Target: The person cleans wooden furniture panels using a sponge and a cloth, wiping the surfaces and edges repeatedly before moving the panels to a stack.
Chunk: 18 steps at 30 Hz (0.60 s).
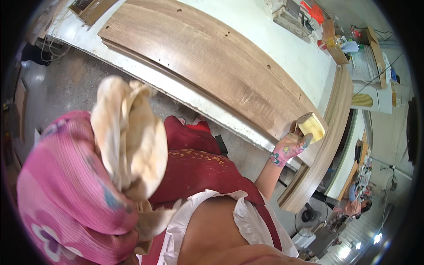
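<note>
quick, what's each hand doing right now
Left hand: gloved, closed on a cream cloth.
Right hand: gloved, closed on a yellow block at the wooden panel edge.

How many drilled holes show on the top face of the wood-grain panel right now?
5 holes on the wood-grain panel: one near the far left end, a pair at mid-panel, one farther right, one near the right end. The yellow block and right hand may cover others.

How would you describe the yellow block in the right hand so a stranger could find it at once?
Start at the long wood-grain panel lying on the white workbench. Follow it to its right end, where the gloved right hand presses a pale yellow block against it. Nothing else on the panel is yellow.
</note>
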### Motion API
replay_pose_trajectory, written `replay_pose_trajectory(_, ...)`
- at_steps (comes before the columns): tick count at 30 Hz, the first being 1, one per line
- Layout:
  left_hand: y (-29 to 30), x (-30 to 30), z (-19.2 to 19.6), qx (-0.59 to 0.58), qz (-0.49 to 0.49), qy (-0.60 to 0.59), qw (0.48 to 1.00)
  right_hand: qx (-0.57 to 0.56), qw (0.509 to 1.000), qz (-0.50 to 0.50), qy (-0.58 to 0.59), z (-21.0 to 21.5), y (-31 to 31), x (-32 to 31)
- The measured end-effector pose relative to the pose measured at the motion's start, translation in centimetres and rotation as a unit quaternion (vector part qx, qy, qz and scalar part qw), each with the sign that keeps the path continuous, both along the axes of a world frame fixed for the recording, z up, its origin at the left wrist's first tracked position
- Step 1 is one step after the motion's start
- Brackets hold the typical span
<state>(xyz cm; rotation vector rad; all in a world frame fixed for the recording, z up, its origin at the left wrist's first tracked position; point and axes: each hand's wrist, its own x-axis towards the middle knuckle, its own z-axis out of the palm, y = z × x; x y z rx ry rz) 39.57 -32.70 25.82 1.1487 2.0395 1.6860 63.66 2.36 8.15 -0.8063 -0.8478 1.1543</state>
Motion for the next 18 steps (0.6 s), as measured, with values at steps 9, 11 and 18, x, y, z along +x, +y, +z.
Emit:
replay_pose_trajectory(9,16.2,-11.5,-3.9,0.315,-0.114,-0.111,0.936,-0.265,0.831,0.39,0.293,-1.7,5.7,-4.7)
replay_pose_trajectory(11,18.3,-13.6,-3.7,0.128,0.007,0.105,0.986,-0.325,0.784,0.419,0.321,-1.2,6.5,-6.9)
replay_pose_trajectory(18,24.7,-18.9,-14.5,0.06,0.131,-0.046,0.988,-0.354,0.768,0.422,0.328,0.6,7.0,-10.0)
